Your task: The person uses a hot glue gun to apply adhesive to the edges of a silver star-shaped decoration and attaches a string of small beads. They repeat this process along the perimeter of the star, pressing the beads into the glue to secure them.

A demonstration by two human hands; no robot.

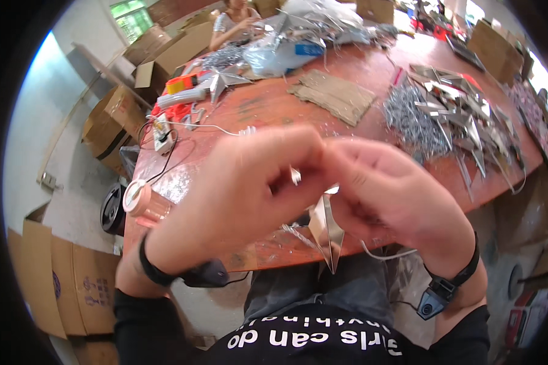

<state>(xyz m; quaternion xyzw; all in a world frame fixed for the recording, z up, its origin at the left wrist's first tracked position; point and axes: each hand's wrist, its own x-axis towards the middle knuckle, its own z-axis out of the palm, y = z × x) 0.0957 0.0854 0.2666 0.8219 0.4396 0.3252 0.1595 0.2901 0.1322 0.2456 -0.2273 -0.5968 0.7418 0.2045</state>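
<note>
Meeting over the near side of a red table [268, 100]: left hand [256, 176] and right hand [383, 182], fingers curled, hold unclear; shiny star [327, 228], partly hidden, just below. Left, pink cup [155, 205]. Farther right, star pile [466, 118]. Beyond, cardboard sheet [333, 95]; farther, plastic bags [277, 58].

Two hands [259, 173] [380, 176], two wrist straps [148, 263] [465, 272] – one red table [256, 109], one lidded cup [155, 207], one flat cardboard sheet [333, 96].

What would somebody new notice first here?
Probably the bare left hand and bare right hand, close together mid-picture, with a shiny, pointed metallic piece showing below them. Then perhaps the heap of pointed silver pieces on the right of the reddish tabletop, and the pale pink lidded cup near its left edge.
</note>
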